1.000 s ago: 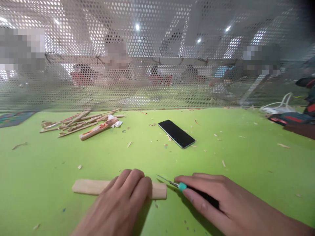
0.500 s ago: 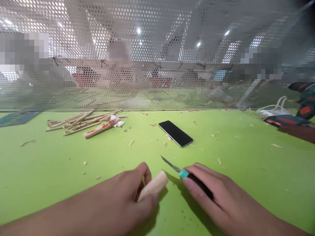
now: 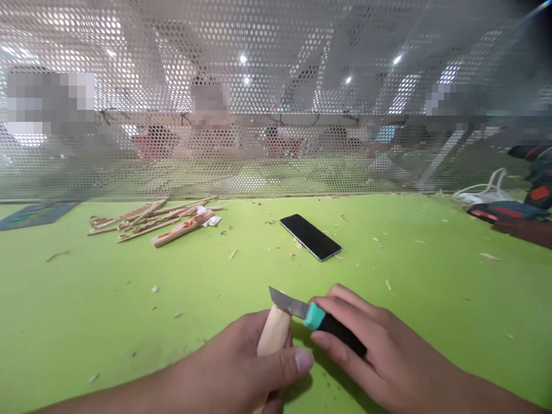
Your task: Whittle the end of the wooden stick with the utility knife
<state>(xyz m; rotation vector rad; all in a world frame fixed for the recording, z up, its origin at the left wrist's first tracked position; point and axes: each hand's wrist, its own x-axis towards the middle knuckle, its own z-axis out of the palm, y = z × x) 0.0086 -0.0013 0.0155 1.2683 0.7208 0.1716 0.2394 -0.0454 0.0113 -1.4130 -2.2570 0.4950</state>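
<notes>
While the phone lies flat on the green table, both hands in the head view are at work on the near side of it. The left hand is closed around a piece of wood, thumb across its front and fingers partly hidden behind; the wood is tilted, its upper end pointing toward the phone. The right hand is wrapped firmly about the handle of a knife, also nearer the person than the phone, with the blade lying across the wood's upper end; how deep it cuts, I cannot tell. Left of the phone are a heap of sticks, a red-stained strip and a crumpled tissue. A drill sits well to the phone's right, and behind the phone stands a perforated screen.
</notes>
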